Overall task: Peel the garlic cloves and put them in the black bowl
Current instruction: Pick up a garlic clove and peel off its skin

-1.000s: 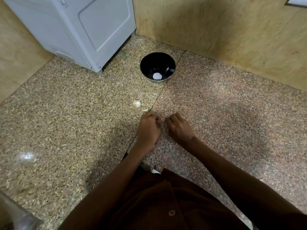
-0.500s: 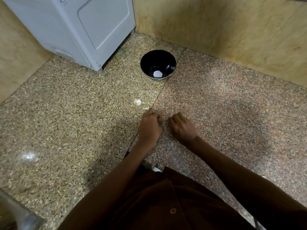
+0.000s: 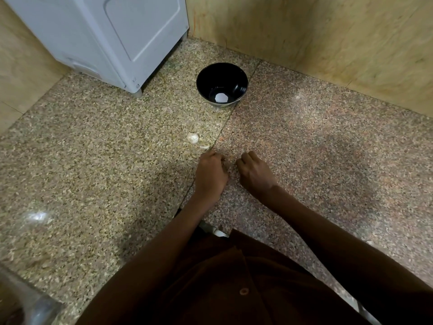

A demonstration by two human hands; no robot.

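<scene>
Nearest the camera, at 6 o'clock, a brown shirt [image 3: 234, 289] fills the bottom of the view, and both forearms reach up from it over a speckled granite floor [image 3: 93, 184]. The left hand [image 3: 212, 174] lies low over the seam between two slabs, knuckles up and fingers curled under; something small may be pinched at its fingertips, but the hand hides it, so what it holds cannot be told. The right hand [image 3: 254, 172] sits just beside it toward 3 o'clock, apart from it by a narrow gap, its fingers likewise curled down toward the floor; whether it grips anything cannot be told either.

Just beyond the left hand, toward 11 o'clock, a pale scrap of garlic skin [image 3: 204, 146] lies on the floor, and a little farther on sits a garlic clove [image 3: 192, 137], clear of both hands.

Farther out at 12 o'clock stands the black bowl [image 3: 206, 80], upright on the floor, with one white peeled clove [image 3: 221, 97] lying in its bottom.

At 10 o'clock a white appliance [image 3: 105, 38] stands against the tan wall [image 3: 328, 31].
</scene>
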